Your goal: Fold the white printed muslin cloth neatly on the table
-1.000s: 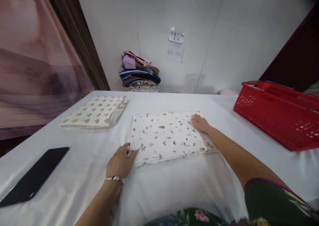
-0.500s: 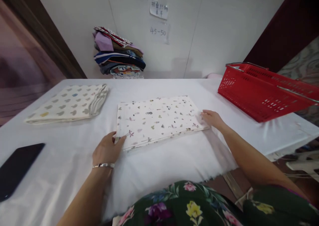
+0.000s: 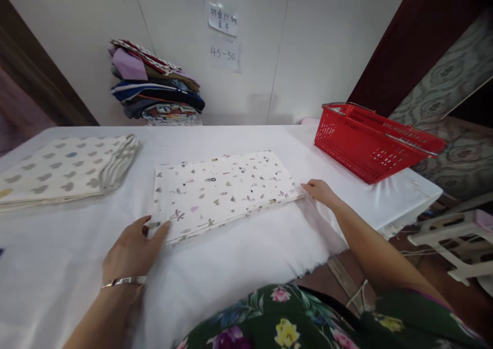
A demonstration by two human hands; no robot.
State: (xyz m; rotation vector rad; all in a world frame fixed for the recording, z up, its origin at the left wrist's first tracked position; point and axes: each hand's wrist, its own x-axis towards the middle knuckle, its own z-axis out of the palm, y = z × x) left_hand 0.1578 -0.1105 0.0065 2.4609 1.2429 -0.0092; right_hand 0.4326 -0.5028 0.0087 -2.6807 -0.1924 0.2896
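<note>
A folded white cloth point(image 3: 223, 190) with small printed plants and shapes lies flat on the white-covered table point(image 3: 239, 259) in front of me. My left hand point(image 3: 133, 246), with a silver bracelet at the wrist, holds its near left corner between thumb and fingers. At the near right corner, my right hand point(image 3: 318, 191) has its fingers pinched together against the cloth's edge. Its fingertips are partly hidden, and the cloth stays down on the table.
Left of the cloth lies another folded cloth point(image 3: 65, 172) with grey shapes. A red plastic basket point(image 3: 370, 143) stands on the right side of the table. Behind the table's far edge is a stack of folded fabrics point(image 3: 157, 87) by the wall. A white stool point(image 3: 458, 236) stands at lower right.
My view has turned to the right, so everything sits further left, and the dark phone has almost left the picture. Both hands stay at the same corners of the cloth.
</note>
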